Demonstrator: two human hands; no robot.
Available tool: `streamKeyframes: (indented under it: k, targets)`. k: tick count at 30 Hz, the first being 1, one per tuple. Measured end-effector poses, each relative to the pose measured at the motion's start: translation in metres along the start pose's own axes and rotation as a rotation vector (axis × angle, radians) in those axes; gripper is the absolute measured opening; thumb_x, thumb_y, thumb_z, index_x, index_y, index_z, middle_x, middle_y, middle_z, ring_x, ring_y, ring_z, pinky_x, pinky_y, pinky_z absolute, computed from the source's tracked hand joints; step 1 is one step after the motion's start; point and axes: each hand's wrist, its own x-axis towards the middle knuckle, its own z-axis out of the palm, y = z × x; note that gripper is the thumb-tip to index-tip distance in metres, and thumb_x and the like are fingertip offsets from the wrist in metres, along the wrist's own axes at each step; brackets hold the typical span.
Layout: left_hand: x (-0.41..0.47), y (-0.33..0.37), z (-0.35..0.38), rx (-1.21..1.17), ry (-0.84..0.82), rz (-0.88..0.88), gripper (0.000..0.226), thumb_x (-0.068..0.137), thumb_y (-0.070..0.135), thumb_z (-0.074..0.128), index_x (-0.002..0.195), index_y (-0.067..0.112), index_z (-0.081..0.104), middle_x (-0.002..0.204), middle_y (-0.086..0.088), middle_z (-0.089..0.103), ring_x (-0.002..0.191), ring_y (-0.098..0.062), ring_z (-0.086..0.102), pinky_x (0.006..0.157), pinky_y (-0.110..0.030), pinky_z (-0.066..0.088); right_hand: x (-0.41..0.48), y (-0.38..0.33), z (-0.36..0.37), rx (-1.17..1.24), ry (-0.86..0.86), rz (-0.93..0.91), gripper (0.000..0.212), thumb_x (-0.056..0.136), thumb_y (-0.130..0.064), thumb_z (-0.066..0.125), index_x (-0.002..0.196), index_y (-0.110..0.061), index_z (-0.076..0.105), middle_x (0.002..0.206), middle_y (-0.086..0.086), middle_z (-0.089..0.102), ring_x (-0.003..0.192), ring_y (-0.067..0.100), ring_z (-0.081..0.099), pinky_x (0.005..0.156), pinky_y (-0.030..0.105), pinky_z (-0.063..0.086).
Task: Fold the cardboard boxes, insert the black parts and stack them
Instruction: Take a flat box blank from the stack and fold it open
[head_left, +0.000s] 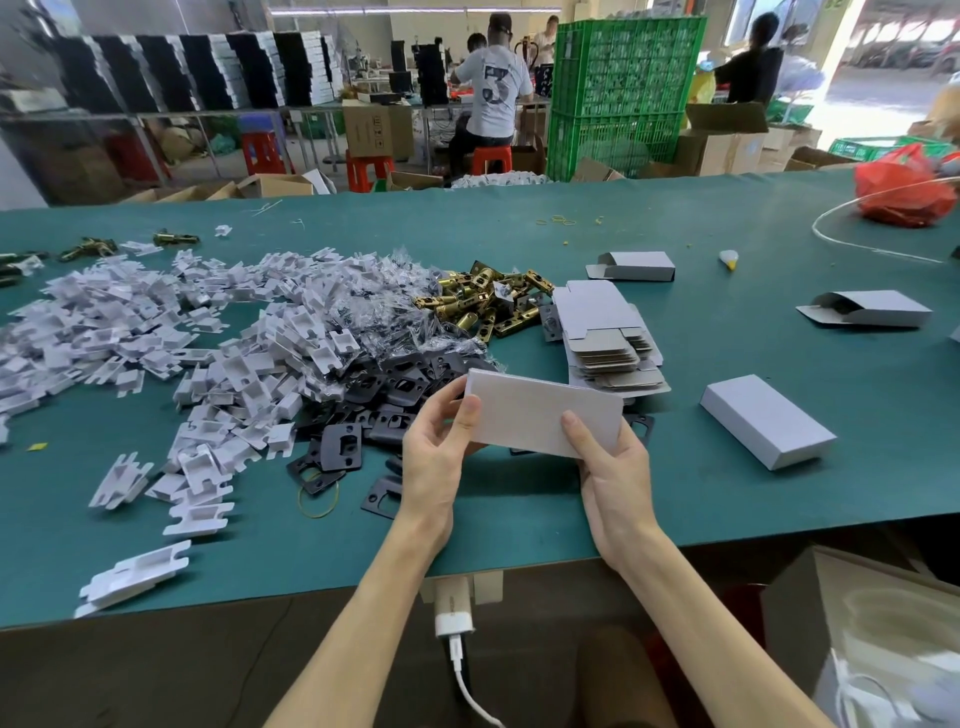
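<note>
A white cardboard box is held above the green table, its long side tilted slightly. My left hand grips its left end and my right hand grips its right end. Under and left of the box lies a heap of black flat parts. A stack of flat unfolded box blanks sits just behind the box. A closed white box lies to the right. Two more folded boxes with open flaps rest farther back, one and another.
A big pile of white plastic inserts covers the left of the table, with bagged parts and brass latches in the middle. A red bag sits at the far right. People work at benches beyond, beside green crates.
</note>
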Motion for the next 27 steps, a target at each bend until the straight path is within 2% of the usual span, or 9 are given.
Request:
streamKeyframes:
  k: [3, 5, 10, 13, 17, 20, 22, 27]
  targets:
    - [0.0010, -0.0007, -0.0009, 0.011, 0.017, -0.008, 0.041, 0.094, 0.040, 0.068, 0.133, 0.024, 0.069, 0.120, -0.001, 0.076, 0.114, -0.019, 0.070, 0.088, -0.032, 0.060, 0.0000, 0.0000, 0.0002, 0.000, -0.002, -0.012, 0.042, 0.080, -0.031, 0.079, 0.119, -0.021, 0.067, 0.112, 0.004, 0.074, 0.107, 0.016, 0.068, 0.093, 0.029, 0.056]
    - [0.0017, -0.0015, -0.0021, 0.006, 0.044, -0.015, 0.040, 0.096, 0.039, 0.067, 0.131, 0.020, 0.070, 0.118, -0.002, 0.076, 0.111, -0.020, 0.070, 0.093, -0.039, 0.060, -0.0006, -0.0001, 0.0002, 0.013, -0.015, -0.016, 0.043, 0.081, -0.030, 0.079, 0.120, -0.018, 0.067, 0.113, 0.005, 0.074, 0.108, 0.017, 0.069, 0.091, 0.027, 0.056]
    - [0.0021, -0.0023, -0.0018, -0.034, 0.086, -0.043, 0.042, 0.096, 0.041, 0.066, 0.133, 0.022, 0.071, 0.120, 0.002, 0.077, 0.107, -0.015, 0.071, 0.091, -0.035, 0.061, -0.0009, 0.0001, -0.0001, 0.026, -0.044, -0.005, 0.047, 0.079, -0.030, 0.080, 0.123, -0.017, 0.066, 0.117, 0.007, 0.073, 0.111, 0.020, 0.068, 0.093, 0.029, 0.056]
    - [0.0026, -0.0028, -0.0015, -0.066, 0.079, -0.057, 0.040, 0.095, 0.044, 0.066, 0.131, 0.028, 0.071, 0.120, 0.001, 0.076, 0.105, -0.015, 0.072, 0.084, -0.031, 0.062, -0.0009, 0.0002, -0.0012, 0.027, -0.060, 0.000, 0.048, 0.080, -0.031, 0.080, 0.124, -0.019, 0.065, 0.117, 0.005, 0.073, 0.111, 0.019, 0.068, 0.092, 0.030, 0.057]
    - [0.0031, -0.0048, -0.0019, -0.054, 0.083, -0.069, 0.041, 0.097, 0.044, 0.062, 0.129, 0.020, 0.073, 0.118, -0.003, 0.077, 0.106, -0.019, 0.071, 0.090, -0.035, 0.061, -0.0001, 0.0009, -0.0022, 0.025, -0.028, -0.005, 0.050, 0.082, -0.028, 0.079, 0.128, -0.021, 0.061, 0.117, 0.002, 0.071, 0.109, 0.017, 0.069, 0.088, 0.029, 0.058]
    - [0.0039, -0.0077, -0.0033, -0.041, 0.116, -0.079, 0.030, 0.104, 0.036, 0.059, 0.125, 0.021, 0.075, 0.113, 0.000, 0.078, 0.102, -0.015, 0.068, 0.094, -0.040, 0.059, -0.0005, 0.0003, -0.0026, 0.036, -0.046, 0.032, 0.049, 0.078, -0.032, 0.080, 0.122, -0.016, 0.065, 0.114, 0.007, 0.073, 0.107, 0.019, 0.070, 0.082, 0.026, 0.058]
    - [0.0044, -0.0080, -0.0038, -0.048, 0.137, -0.085, 0.025, 0.105, 0.032, 0.058, 0.120, 0.024, 0.077, 0.111, 0.002, 0.078, 0.100, -0.013, 0.068, 0.093, -0.039, 0.060, -0.0004, -0.0002, -0.0037, 0.039, -0.055, 0.060, 0.047, 0.074, -0.033, 0.081, 0.115, -0.014, 0.068, 0.109, 0.007, 0.075, 0.103, 0.019, 0.071, 0.079, 0.025, 0.059]
    - [0.0058, -0.0082, -0.0048, -0.075, 0.159, -0.087, 0.028, 0.102, 0.028, 0.063, 0.127, 0.020, 0.073, 0.116, 0.001, 0.077, 0.104, -0.012, 0.070, 0.084, -0.037, 0.063, 0.0019, 0.0002, -0.0063, 0.084, -0.078, 0.107, 0.041, 0.078, -0.026, 0.079, 0.113, -0.008, 0.069, 0.105, 0.008, 0.077, 0.096, 0.017, 0.073, 0.076, 0.023, 0.059]
